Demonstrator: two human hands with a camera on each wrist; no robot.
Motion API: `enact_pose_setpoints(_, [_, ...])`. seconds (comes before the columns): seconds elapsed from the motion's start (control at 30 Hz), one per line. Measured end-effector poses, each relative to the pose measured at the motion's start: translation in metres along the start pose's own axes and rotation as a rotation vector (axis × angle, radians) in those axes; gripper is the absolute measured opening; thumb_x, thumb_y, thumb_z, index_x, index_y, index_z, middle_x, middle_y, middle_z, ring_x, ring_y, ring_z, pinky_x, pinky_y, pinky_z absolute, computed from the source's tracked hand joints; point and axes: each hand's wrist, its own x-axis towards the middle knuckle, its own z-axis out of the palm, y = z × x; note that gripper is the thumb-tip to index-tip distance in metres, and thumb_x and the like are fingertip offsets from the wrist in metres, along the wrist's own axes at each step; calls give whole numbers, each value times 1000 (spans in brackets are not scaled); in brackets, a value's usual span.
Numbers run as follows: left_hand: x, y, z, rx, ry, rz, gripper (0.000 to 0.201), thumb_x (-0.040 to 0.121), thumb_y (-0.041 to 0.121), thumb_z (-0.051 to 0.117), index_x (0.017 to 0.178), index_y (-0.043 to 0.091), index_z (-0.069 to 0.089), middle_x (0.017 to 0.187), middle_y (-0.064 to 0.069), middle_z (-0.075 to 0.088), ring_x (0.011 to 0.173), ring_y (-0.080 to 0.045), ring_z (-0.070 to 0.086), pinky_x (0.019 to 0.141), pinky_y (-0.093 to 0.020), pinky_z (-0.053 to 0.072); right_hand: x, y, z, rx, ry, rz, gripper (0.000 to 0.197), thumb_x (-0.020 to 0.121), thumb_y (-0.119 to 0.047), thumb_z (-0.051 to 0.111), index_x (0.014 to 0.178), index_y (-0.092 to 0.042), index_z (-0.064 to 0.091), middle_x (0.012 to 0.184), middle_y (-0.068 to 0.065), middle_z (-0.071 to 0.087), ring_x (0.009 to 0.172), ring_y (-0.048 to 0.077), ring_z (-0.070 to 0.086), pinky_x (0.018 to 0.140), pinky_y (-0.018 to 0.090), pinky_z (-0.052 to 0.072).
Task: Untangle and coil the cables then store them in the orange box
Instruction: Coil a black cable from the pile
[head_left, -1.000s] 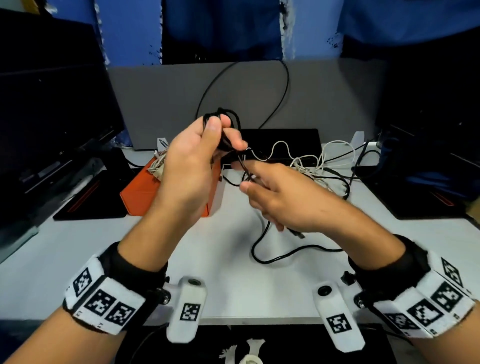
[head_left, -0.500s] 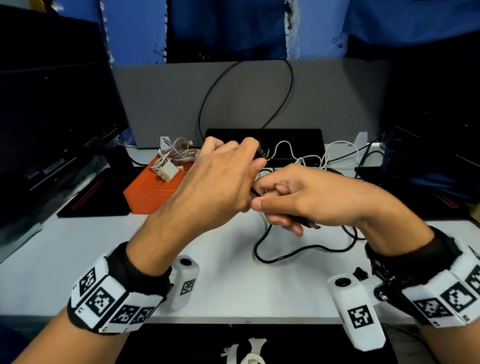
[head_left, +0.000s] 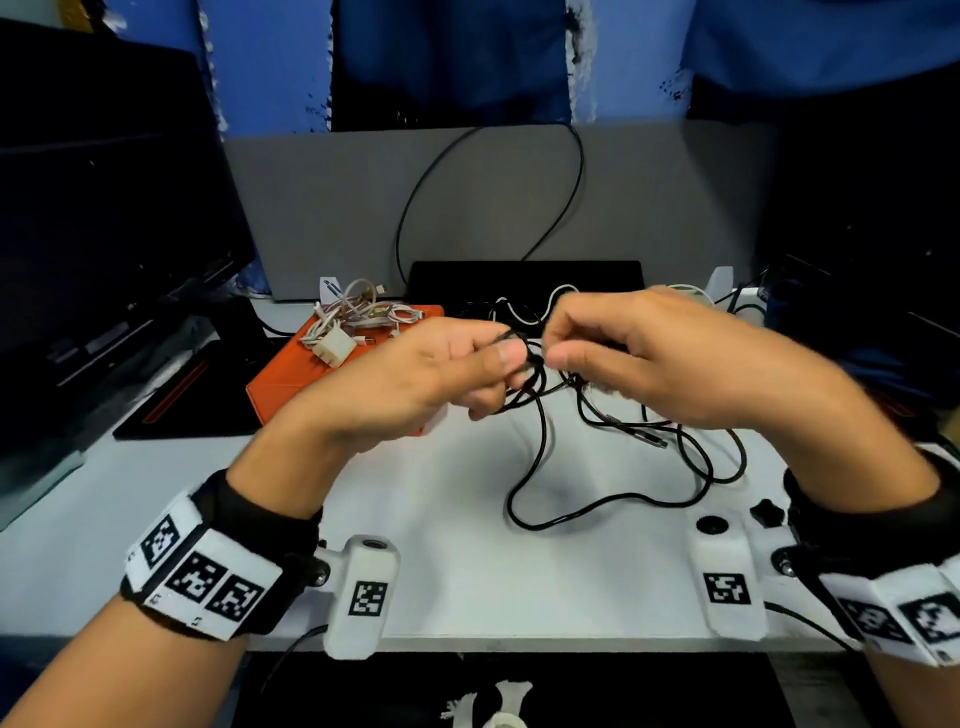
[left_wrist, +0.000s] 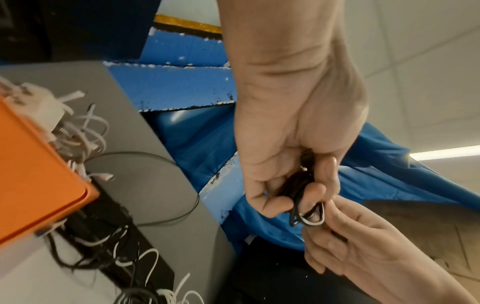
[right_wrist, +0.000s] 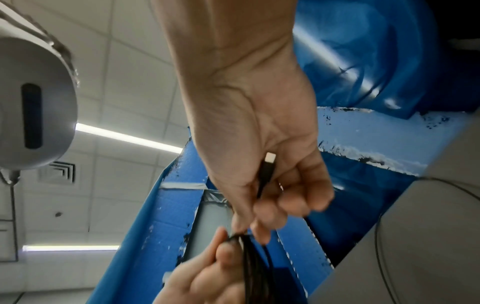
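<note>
The table carries the orange box, already topped with white cables at far left. Above table centre, the left hand clenches the black cable coil, its loops running roughly vertically, so turns stay gathered. The right hand pinches the next strand, feeding slack; the plug lies across its palm, tip toward the wrist.

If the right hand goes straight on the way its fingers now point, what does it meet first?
Probably the left hand: the right hand points leftward at it, fingertips almost touching, with only the bunched black cable between them. Depth is hard to judge.
</note>
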Motion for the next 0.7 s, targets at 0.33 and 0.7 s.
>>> enact_pose_setpoints(0.33, [6,2,7,-698,130,-33,27,103,35,45,87,15,55,51,12,40,59,-9,46,70,-28,49,21,-15,45,404,362,-35,37,109,-47,34,82,-28,51,70,-16,53,64,4,50,59,18,36])
enact_pose_setpoints(0.7, [11,14,36,-460,362,-41,33,111,32,37,94,14,59,76,0,67,79,-15,59,81,-33,40,23,-16,46,234,455,101,36,111,-43,30,82,-29,46,64,-15,58,64,5,56,58,21,34])
